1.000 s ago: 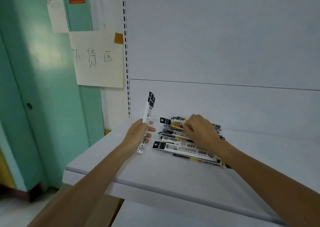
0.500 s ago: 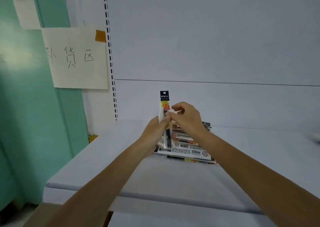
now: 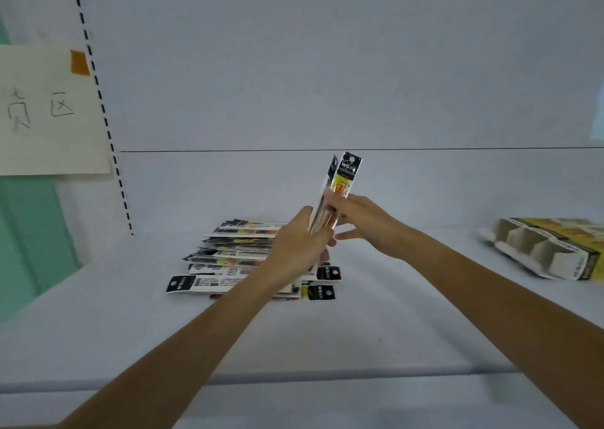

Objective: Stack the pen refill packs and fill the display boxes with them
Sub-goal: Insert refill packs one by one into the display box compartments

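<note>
The left hand (image 3: 304,239) grips two upright refill packs (image 3: 346,176) while the right hand (image 3: 356,214) pinches them, above the loose pile (image 3: 235,255).

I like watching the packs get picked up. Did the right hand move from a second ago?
Yes. The right hand lifted off the pile of packs, up to the upright packs in the left hand.

Single head-worn wide-angle view. Looks forward and slightly down over flat white shelf (image 3: 327,347), squarely facing pale back panel (image 3: 327,69). Close range: forearms (image 3: 196,347) enter from bottom edge; loose pile of black-and-yellow plastic pen refill packs (image 3: 228,258) mid-frame.
</note>
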Demonstrator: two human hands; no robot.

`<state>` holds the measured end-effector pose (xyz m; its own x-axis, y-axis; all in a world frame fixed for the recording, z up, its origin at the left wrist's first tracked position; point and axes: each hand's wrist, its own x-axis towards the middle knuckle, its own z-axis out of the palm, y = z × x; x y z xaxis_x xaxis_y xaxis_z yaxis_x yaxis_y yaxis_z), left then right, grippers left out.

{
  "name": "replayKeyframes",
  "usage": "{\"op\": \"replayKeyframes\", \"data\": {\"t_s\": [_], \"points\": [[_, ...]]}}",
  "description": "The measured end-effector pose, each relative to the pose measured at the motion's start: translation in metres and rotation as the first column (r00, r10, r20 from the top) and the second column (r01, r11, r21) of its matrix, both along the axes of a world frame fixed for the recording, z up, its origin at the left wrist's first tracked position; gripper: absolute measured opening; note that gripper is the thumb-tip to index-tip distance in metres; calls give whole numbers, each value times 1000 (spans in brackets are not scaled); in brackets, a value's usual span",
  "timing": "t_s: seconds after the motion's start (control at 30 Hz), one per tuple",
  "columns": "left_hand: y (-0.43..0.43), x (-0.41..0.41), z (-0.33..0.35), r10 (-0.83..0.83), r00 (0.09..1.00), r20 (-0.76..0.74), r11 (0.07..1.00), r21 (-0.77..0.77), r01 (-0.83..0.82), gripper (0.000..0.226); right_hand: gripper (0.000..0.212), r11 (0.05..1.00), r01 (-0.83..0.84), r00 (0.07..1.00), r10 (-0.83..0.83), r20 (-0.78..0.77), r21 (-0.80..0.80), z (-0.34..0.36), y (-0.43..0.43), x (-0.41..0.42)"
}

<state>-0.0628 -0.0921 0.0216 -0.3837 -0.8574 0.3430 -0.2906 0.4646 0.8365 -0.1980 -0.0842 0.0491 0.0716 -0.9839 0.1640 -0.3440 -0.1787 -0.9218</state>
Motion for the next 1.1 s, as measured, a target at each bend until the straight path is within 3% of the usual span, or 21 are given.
{"op": "replayKeyframes", "data": {"t_s": [0.1,0.27,0.33,0.37,0.4,0.47,0.5,0.53,0.57,0.6,0.63,0.67,0.7,0.77,0.83,0.9,1.0,1.1], "points": [[15,-61,-4,-17,999,-34,1000,0,17,18,37,999,9,1000,-9,8,-34,1,22,-67],[61,-186,-15,-116,993,-9,993,-22,115,12,19,996,83,993,-85,-83,-28,-10,49,-162],[74,-224,-11,-17,973,228,988,-145,51,16,14,982,177,977,-183,-107,-64,-12,57,-201],[76,-238,-10,118,933,341,966,-257,-28,22,13,975,200,968,-213,-135,-98,-10,63,-220],[79,-248,-7,281,898,340,905,-404,-131,27,11,973,194,959,-216,-183,-128,-7,68,-239],[82,-259,3,409,907,105,700,-673,-238,26,12,983,120,921,-164,-353,-142,-4,76,-271],[77,-264,6,401,914,69,575,-795,-192,26,14,989,65,866,-124,-484,-136,-3,80,-282],[73,-270,9,410,903,127,462,-883,-86,33,16,992,1,798,-77,-597,-125,-3,83,-292],[66,-275,10,436,861,262,406,-911,72,42,15,991,-62,748,-30,-663,-115,-4,85,-299],[64,-282,12,462,782,419,431,-876,215,49,14,987,-113,720,3,-694,-113,-5,86,-306],[67,-289,15,465,685,561,521,-799,301,54,17,983,-143,709,19,-705,-117,-5,88,-311],[70,-295,15,447,605,659,619,-716,323,55,21,981,-150,708,22,-706,-120,-6,90,-316],[71,-301,12,413,580,702,682,-661,313,54,21,983,-146,706,22,-708,-116,-7,91,-322],[73,-309,6,364,609,705,752,-608,254,48,24,983,-158,683,40,-730,-95,-8,91,-331],[72,-308,1,358,661,659,753,-623,213,31,32,983,-174,657,67,-751,-65,-5,93,-341],[65,-301,-5,364,713,599,757,-636,148,30,36,989,-121,715,25,-698,-88,2,99,-357],[55,-280,-18,340,785,518,838,-545,-4,22,43,967,19,837,-155,-524,-256,7,104,-396],[50,-257,-32,369,800,474,877,-461,-131,24,54,958,97,730,-252,-636,-268,-9,109,-433]]}}
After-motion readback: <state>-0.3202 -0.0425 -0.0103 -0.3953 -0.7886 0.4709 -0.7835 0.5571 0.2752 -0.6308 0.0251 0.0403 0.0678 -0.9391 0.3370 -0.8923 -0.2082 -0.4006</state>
